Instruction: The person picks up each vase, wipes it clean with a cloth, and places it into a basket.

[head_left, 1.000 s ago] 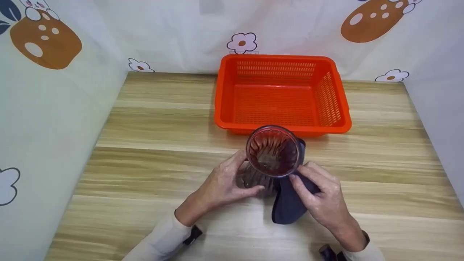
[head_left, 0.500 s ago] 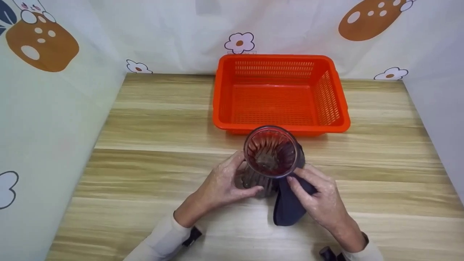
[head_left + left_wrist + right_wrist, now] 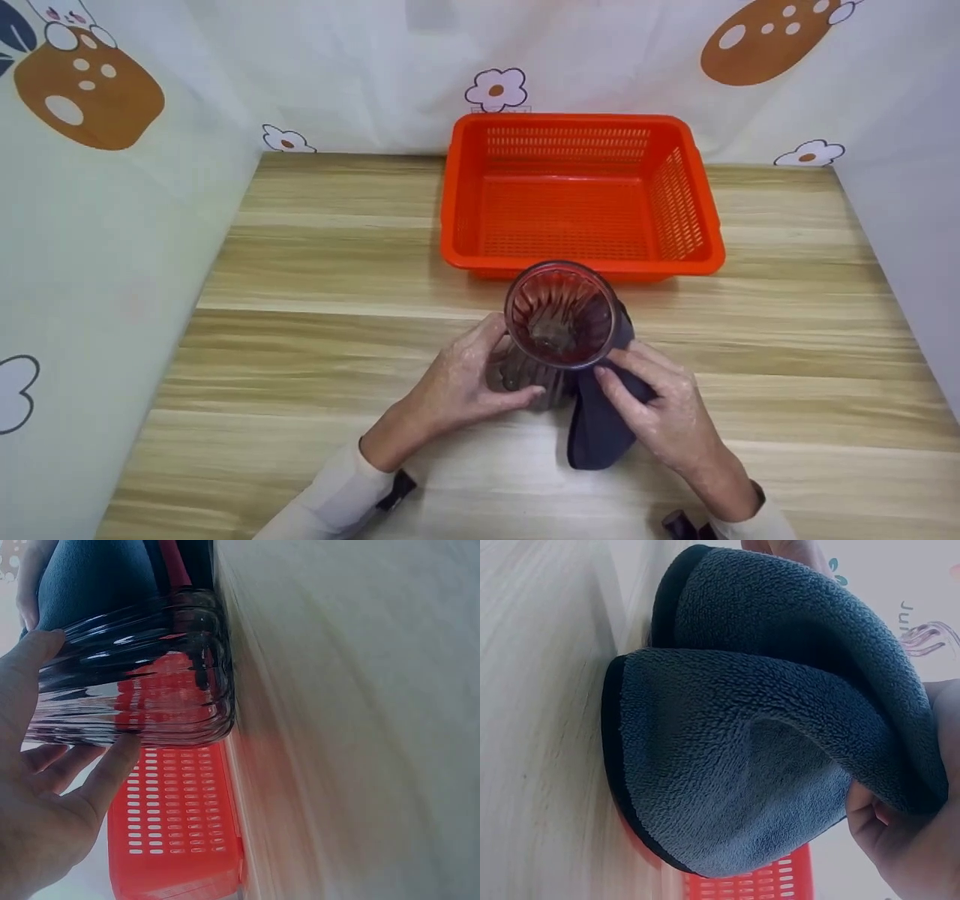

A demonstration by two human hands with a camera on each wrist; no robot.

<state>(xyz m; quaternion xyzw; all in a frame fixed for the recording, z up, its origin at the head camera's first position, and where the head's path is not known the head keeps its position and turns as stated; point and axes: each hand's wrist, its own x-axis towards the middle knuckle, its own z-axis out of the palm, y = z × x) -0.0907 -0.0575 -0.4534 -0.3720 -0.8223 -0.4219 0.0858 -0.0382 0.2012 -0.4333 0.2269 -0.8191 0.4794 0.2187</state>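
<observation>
A clear, ribbed glass vase stands upright on the table with its wide round mouth facing up. My left hand grips its side, thumb toward me and fingers round the far side. In the left wrist view, the ribbed wall of the vase lies between thumb and fingers, its base at the tabletop. My right hand pinches a dark grey-blue towel at the vase's rim. The towel drapes down outside the right of the glass. In the right wrist view, the folded fluffy towel with black edging hides most of the vase.
An orange-red plastic basket with slotted walls stands just behind the vase, nothing seen inside it. The wood-grain table ends at a patterned cloth backdrop behind and at both sides.
My right hand has shifted slightly left along the rim, and the towel hangs a little lower beside the vase. The left hand keeps nearly the same hold.
</observation>
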